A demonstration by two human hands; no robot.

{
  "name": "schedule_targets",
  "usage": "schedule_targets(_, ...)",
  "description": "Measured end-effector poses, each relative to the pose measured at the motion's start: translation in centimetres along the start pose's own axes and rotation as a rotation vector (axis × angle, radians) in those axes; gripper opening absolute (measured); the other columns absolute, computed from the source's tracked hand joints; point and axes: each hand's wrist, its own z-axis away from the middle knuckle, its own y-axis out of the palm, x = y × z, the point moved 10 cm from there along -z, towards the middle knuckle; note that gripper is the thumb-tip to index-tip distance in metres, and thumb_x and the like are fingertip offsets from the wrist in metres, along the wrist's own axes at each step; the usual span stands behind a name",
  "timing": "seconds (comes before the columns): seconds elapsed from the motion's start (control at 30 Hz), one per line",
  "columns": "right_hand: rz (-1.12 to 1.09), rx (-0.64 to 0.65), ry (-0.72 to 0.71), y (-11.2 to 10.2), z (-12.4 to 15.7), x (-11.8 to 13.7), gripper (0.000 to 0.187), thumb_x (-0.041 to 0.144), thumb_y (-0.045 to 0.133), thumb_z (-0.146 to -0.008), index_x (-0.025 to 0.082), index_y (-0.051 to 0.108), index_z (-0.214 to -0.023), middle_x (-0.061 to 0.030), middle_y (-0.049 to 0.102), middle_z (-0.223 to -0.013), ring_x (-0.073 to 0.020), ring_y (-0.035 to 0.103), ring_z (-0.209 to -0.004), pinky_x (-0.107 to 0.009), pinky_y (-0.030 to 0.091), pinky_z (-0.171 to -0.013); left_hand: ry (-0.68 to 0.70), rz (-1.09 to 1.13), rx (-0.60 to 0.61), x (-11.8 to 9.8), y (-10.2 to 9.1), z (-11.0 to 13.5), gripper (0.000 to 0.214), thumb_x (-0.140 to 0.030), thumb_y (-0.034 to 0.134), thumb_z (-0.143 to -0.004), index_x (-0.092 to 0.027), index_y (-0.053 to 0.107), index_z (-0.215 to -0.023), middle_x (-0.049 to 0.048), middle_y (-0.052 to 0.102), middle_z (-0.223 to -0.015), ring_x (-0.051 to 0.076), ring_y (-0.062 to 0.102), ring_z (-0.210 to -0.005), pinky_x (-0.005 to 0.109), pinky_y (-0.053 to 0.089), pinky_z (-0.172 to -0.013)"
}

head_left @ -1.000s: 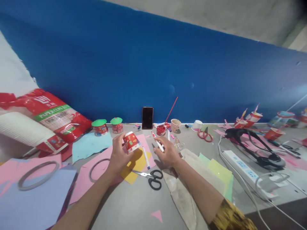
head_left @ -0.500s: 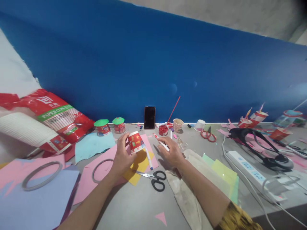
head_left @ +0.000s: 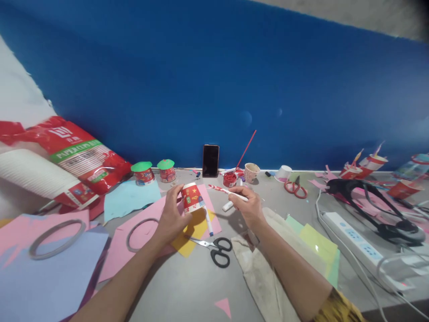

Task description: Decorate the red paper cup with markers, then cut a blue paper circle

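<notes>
My left hand (head_left: 171, 218) is wrapped round a small red paper cup (head_left: 191, 197) with coloured stickers, held tilted above pink (head_left: 147, 232) and yellow paper (head_left: 194, 228). My right hand (head_left: 250, 209) pinches a white marker with a red-patterned end (head_left: 224, 190), lifted off the table and pointing left toward the cup. A white cap or marker piece (head_left: 228, 206) lies just below it. A blue-tipped marker (head_left: 208, 222) lies under the cup, and black-handled scissors (head_left: 214, 247) rest between my forearms.
Two green-lidded cups (head_left: 144, 173) and a dark phone (head_left: 211, 160) stand against the blue wall. A red pack of paper cups (head_left: 67, 156) lies far left, grey rings (head_left: 55, 232) on paper sheets. Red scissors (head_left: 295, 187), a power strip (head_left: 355, 241) and cables sit right.
My right hand has picked the marker up from the table and raised it toward the cup. My left hand has kept hold of the cup, turning it slightly.
</notes>
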Motion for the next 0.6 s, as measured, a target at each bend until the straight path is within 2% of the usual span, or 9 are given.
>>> schedule_targets(0.17, -0.094, 0.045, 0.086, 0.9, 0.8, 0.3, 0.025, 0.042, 0.083, -0.076, 0.019, 0.081, -0.086, 0.0006, 0.07, -0.063, -0.0129, 0.056, -0.051, -0.025, 0.045, -0.05, 0.033, -0.032, 0.016, -0.4, -0.1, 0.2, 0.083, -0.015, 0.071, -0.077, -0.033, 0.045, -0.154, 0.0122, 0.049, -0.159, 0.041, 0.052, -0.153, 0.069, 0.046, -0.128)
schedule_targets(0.3, -0.203, 0.121, 0.151, 1.9, 1.6, 0.7, 0.027, 0.039, 0.084, -0.075, 0.02, 0.085, -0.095, -0.002, 0.075, -0.071, -0.0117, 0.053, -0.052, -0.025, 0.043, -0.051, 0.088, -0.053, 0.003, -1.3, -0.3, 0.4, 0.085, -0.014, 0.068, -0.077, -0.03, 0.042, -0.156, 0.0131, 0.048, -0.161, 0.04, 0.051, -0.154, 0.067, 0.048, -0.127)
schedule_targets(0.4, -0.325, 0.171, 0.175, 2.5, 2.1, 0.8, 0.027, 0.04, 0.089, -0.075, 0.02, 0.085, -0.094, -0.0024, 0.075, -0.072, -0.0114, 0.052, -0.053, -0.025, 0.042, -0.052, 0.137, -0.067, 0.01, -2.1, -0.2, 0.5, 0.087, -0.011, 0.066, -0.076, -0.03, 0.04, -0.157, 0.0125, 0.048, -0.161, 0.038, 0.05, -0.155, 0.065, 0.047, -0.128)
schedule_targets(0.5, -0.325, 0.144, 0.121, 2.3, 2.3, 1.2, 0.026, 0.043, 0.09, -0.079, 0.02, 0.083, -0.091, -0.0004, 0.07, -0.066, -0.0111, 0.051, -0.052, -0.025, 0.04, -0.051, 0.174, -0.08, 0.029, -2.6, 0.1, 0.6, 0.089, -0.01, 0.065, -0.074, -0.028, 0.04, -0.158, 0.0136, 0.047, -0.161, 0.039, 0.048, -0.156, 0.065, 0.047, -0.128)
schedule_targets(0.6, -0.206, 0.086, -0.014, 1.6, 2.7, 2.4, 0.023, 0.043, 0.085, -0.088, 0.021, 0.082, -0.088, 0.0001, 0.07, -0.065, -0.0119, 0.053, -0.053, -0.024, 0.042, -0.051, 0.2, -0.089, 0.049, -3.0, 0.3, 0.8, 0.089, -0.01, 0.065, -0.074, -0.027, 0.04, -0.157, 0.0148, 0.047, -0.161, 0.04, 0.048, -0.155, 0.066, 0.046, -0.128)
